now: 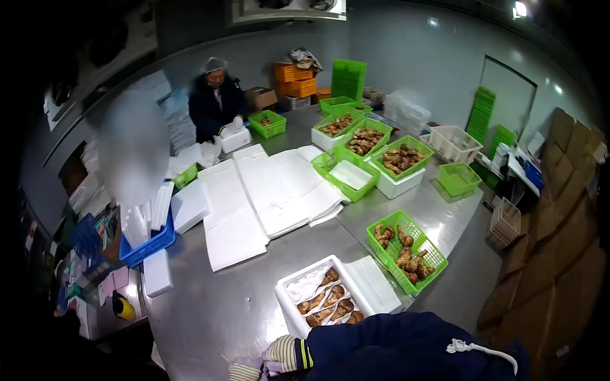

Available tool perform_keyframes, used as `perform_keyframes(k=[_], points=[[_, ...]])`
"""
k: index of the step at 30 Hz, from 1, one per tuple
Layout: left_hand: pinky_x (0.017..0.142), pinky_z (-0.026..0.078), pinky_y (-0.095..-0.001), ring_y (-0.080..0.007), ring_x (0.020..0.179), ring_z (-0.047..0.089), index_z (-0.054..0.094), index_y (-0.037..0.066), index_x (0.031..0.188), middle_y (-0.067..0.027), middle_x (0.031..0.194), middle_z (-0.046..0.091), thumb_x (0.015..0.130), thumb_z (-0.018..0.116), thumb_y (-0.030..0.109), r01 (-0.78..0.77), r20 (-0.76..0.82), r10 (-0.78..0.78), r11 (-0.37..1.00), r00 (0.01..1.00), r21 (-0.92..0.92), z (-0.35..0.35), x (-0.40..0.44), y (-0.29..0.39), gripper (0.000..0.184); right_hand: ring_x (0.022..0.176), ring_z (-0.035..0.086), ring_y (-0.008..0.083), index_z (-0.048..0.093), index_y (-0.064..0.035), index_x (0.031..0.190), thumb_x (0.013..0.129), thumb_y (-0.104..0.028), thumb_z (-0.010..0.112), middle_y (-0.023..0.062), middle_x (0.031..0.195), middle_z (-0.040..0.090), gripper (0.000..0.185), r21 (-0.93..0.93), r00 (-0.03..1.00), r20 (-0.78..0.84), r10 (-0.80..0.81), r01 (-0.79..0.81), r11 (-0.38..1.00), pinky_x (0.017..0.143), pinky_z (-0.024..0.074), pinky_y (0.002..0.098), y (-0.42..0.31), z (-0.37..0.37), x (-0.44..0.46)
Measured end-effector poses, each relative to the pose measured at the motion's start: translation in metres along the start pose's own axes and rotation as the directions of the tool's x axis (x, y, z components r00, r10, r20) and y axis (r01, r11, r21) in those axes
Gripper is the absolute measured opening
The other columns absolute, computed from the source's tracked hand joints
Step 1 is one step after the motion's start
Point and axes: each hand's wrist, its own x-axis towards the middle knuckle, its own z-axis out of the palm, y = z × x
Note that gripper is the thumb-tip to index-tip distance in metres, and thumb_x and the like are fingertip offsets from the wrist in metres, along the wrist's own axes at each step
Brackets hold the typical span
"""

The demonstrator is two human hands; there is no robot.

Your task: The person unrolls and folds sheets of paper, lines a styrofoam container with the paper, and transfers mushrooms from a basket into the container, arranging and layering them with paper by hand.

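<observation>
At the bottom edge my right hand (pixel 273 366), in a pale lilac glove with a striped cuff, reaches in from a dark blue sleeve. My left hand (pixel 252 364), gloved alike, is close against it. Their fingers are bunched together and partly cut off by the frame, so what they hold, if anything, is unclear. Just beyond them stands a white foam box (pixel 284 298) with several brown mushrooms (pixel 330 297) laid on white paper. A green basket (pixel 414 236) of loose mushrooms is to the right, beside a white foam sheet (pixel 372 279).
White foam sheets (pixel 279 184) cover the middle of the steel table (pixel 210 298). More green baskets (pixel 400 159) and a blue crate (pixel 147 249) surround them. Across the table a person (pixel 216 101) handles a white box (pixel 235 138). Cardboard (pixel 540 254) lines the right side.
</observation>
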Motion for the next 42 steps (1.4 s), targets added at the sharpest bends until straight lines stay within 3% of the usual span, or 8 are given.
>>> perform_keyframes(k=[3,19,21,23,29,30,31,42], points=[[0.088,0.042,-0.0443,-0.028,0.095,0.059,0.058,0.008,0.114,-0.0191,0.103,0.062,0.087,0.057,0.025,-0.106,0.197,0.066,0.974,0.978,0.201,-0.01,0.013,-0.018,0.033,0.065,0.058,0.0356,0.06,-0.008,0.076,0.083,-0.032,0.049,0.0132,0.068,0.06,0.028,-0.029,0.999,-0.014,0.04,-0.041,0.999,0.063,0.0471,0.0417,0.001,0.001,0.013],[0.076,0.048,-0.0431,-0.0338,0.085,0.06,0.061,0.006,0.106,-0.0162,0.098,0.063,0.086,0.056,0.021,-0.246,0.436,0.129,0.943,0.891,0.225,-0.024,0.051,-0.058,0.026,0.068,0.054,0.0335,0.054,-0.0038,0.077,0.085,-0.029,0.047,0.0125,0.069,0.054,0.027,-0.055,0.943,-0.262,0.204,-0.225,0.973,0.065,0.0436,0.0411,0.001,-0.003,0.013],[0.067,0.047,-0.0433,-0.0349,0.075,0.057,0.064,0.008,0.093,-0.0137,0.085,0.063,0.082,0.058,0.019,-0.473,0.22,0.441,0.873,0.87,0.121,-0.032,0.05,-0.063,0.017,0.069,0.056,0.0323,0.054,-0.0039,0.078,0.086,-0.029,0.047,0.0123,0.071,0.056,0.028,-0.129,0.957,-0.219,0.19,-0.221,0.967,0.065,0.0445,0.0405,-0.001,-0.011,0.013],[0.064,0.047,-0.0422,-0.0352,0.074,0.057,0.063,0.007,0.091,-0.0149,0.082,0.062,0.081,0.06,0.02,-0.545,0.349,0.444,0.789,0.825,0.283,-0.035,0.051,-0.065,0.017,0.068,0.056,0.0309,0.056,-0.0039,0.081,0.085,-0.03,0.05,0.0122,0.072,0.057,0.027,-0.195,0.97,-0.184,0.156,-0.191,0.962,0.064,0.0455,0.0402,-0.004,-0.018,0.016],[0.064,0.047,-0.042,-0.0355,0.073,0.057,0.063,0.006,0.09,-0.0151,0.082,0.062,0.081,0.06,0.021,-0.374,0.369,0.291,0.911,0.882,0.175,-0.036,0.036,-0.058,0.018,0.067,0.055,0.0334,0.062,-0.0064,0.085,0.078,-0.039,0.059,0.015,0.076,0.059,0.034,-0.311,0.985,-0.117,0.127,-0.158,0.937,0.065,0.0468,0.0438,0.008,-0.002,0.024],[0.064,0.047,-0.042,-0.0355,0.073,0.057,0.063,0.006,0.09,-0.0152,0.082,0.062,0.081,0.06,0.022,-0.355,0.374,0.275,0.921,0.886,0.163,-0.036,0.034,-0.057,0.018,0.069,0.056,0.0343,0.064,-0.0078,0.085,0.078,-0.038,0.06,0.0155,0.078,0.06,0.031,-0.144,0.901,-0.432,-0.026,-0.041,0.989,0.065,0.0468,0.043,0.0,0.003,0.025],[0.064,0.047,-0.0419,-0.0356,0.073,0.057,0.063,0.006,0.09,-0.0152,0.082,0.062,0.081,0.06,0.022,-0.337,0.378,0.259,0.929,0.889,0.156,-0.037,0.032,-0.056,0.018,0.07,0.056,0.035,0.063,-0.0075,0.088,0.079,-0.037,0.059,0.0159,0.08,0.062,0.031,-0.054,0.964,0.043,0.261,-0.259,0.964,0.065,0.0468,0.0437,0.002,-0.009,0.027],[0.063,0.047,-0.0415,-0.0361,0.073,0.057,0.064,0.006,0.088,-0.0156,0.081,0.061,0.08,0.061,0.024,-0.153,0.462,0.114,0.987,0.88,0.047,-0.04,0.023,-0.041,0.02,0.068,0.058,0.0321,0.061,-0.0078,0.1,0.083,-0.031,0.055,0.0145,0.076,0.061,0.03,-0.279,0.99,0.125,0.062,-0.025,0.96,0.058,0.0454,0.0438,0.023,0.034,0.015]])
